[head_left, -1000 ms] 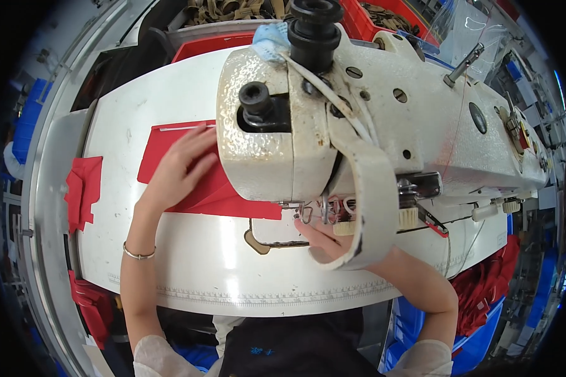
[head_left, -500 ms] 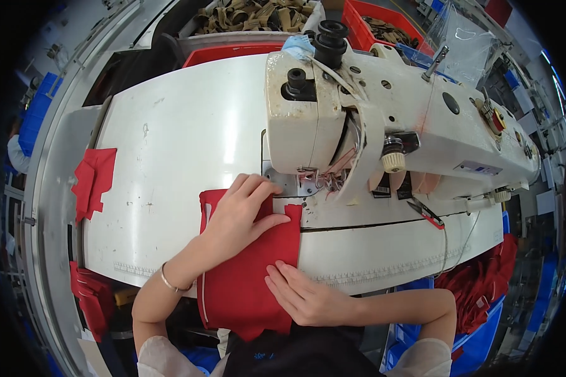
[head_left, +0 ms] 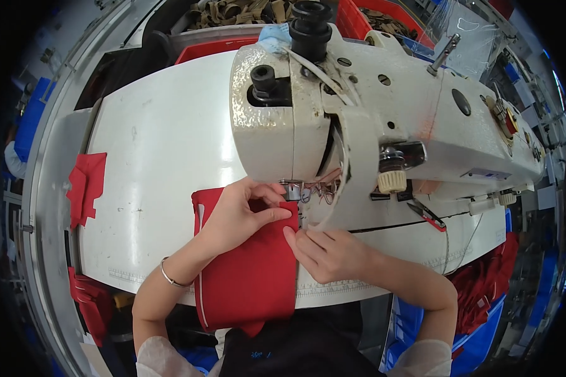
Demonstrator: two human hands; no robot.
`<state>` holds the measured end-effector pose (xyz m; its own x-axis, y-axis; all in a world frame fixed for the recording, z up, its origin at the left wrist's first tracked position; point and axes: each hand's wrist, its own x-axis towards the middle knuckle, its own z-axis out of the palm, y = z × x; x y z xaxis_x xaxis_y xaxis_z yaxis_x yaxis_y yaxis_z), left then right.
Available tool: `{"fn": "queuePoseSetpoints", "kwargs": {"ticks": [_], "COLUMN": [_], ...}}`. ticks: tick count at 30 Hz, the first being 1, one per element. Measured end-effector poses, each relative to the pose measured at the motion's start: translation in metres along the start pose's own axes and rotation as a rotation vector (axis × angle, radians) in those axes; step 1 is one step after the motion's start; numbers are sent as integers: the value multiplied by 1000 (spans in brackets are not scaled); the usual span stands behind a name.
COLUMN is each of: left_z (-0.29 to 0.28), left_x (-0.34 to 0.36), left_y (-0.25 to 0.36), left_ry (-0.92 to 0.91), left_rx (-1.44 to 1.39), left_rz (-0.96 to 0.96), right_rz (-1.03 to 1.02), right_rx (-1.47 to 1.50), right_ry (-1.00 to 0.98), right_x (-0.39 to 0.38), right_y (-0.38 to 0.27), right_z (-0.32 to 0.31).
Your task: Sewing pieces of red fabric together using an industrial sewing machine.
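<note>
Red fabric panel (head_left: pixel 248 283) drapes over the white table (head_left: pixel 163 138) at six o'clock; left hand (head_left: pixel 236 217) pinches its one-o'clock corner beneath the sewing machine (head_left: pixel 277 141); right hand (head_left: pixel 330 254) curls at its two-o'clock edge, grip unclear.

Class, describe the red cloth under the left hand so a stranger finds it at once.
Start at the big white sewing machine on the white table. Just this side of its needle area, the red cloth droops past the table's near edge. Unlike the red pieces at the table's left edge, it lies under the left hand.
</note>
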<state>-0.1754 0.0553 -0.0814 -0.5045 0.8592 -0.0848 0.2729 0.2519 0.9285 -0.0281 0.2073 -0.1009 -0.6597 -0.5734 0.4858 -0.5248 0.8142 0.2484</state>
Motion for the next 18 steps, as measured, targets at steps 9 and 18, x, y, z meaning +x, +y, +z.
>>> {"fn": "queuePoseSetpoints", "kwargs": {"ticks": [9, 18], "left_z": [1, 1], "left_x": [0, 0], "left_y": [7, 5], "left_ry": [57, 75], "left_rx": [-210, -247], "left_rz": [-182, -166], "right_rz": [22, 18], "right_rx": [-13, -68], "right_ry": [-58, -50], "right_x": [3, 2], "right_y": [5, 4], "right_z": [-9, -8]}}
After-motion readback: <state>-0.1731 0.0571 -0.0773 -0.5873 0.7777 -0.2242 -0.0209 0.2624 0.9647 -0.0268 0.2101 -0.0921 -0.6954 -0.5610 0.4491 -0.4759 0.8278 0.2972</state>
